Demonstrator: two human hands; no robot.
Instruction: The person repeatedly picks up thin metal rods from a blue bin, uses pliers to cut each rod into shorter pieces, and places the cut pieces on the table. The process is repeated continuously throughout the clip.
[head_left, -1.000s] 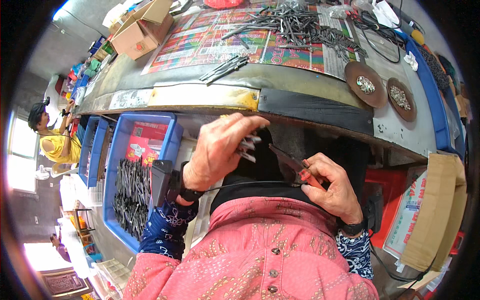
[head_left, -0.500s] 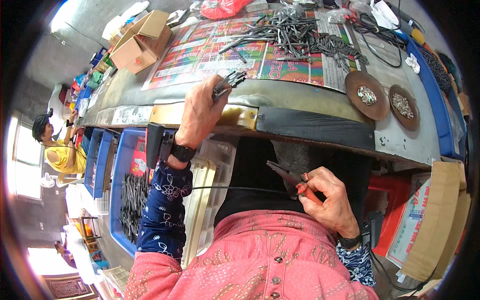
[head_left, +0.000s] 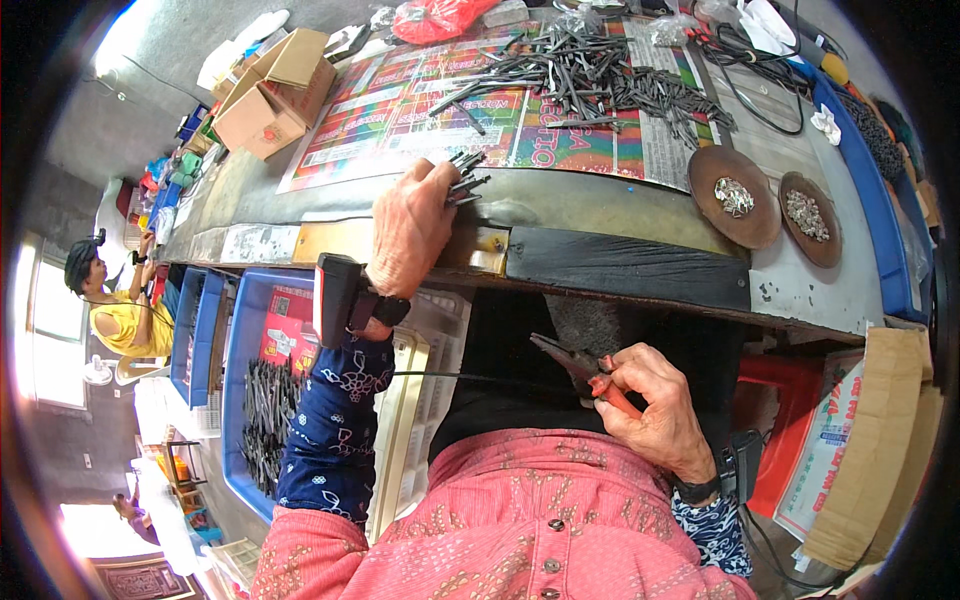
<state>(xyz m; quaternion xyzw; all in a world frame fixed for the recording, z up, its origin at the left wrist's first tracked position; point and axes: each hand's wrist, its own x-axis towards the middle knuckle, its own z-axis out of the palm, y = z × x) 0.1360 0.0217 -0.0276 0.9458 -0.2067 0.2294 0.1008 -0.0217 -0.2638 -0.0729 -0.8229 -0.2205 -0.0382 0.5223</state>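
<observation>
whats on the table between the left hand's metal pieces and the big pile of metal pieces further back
In the head view, only bare colourful printed sheet lies between the left hand with its metal pieces and the pile.

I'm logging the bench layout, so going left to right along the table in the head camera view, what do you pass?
Cardboard box → left hand holding a bundle of dark metal pieces → heap of dark metal pieces on the printed sheet → larger round brown dish → smaller round brown dish → blue tray rim.

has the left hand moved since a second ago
Yes. The left hand, gripping a bunch of dark metal pieces, has gone up and away from the lap to the table's front edge. The right hand keeps the red-handled pliers low.
</observation>
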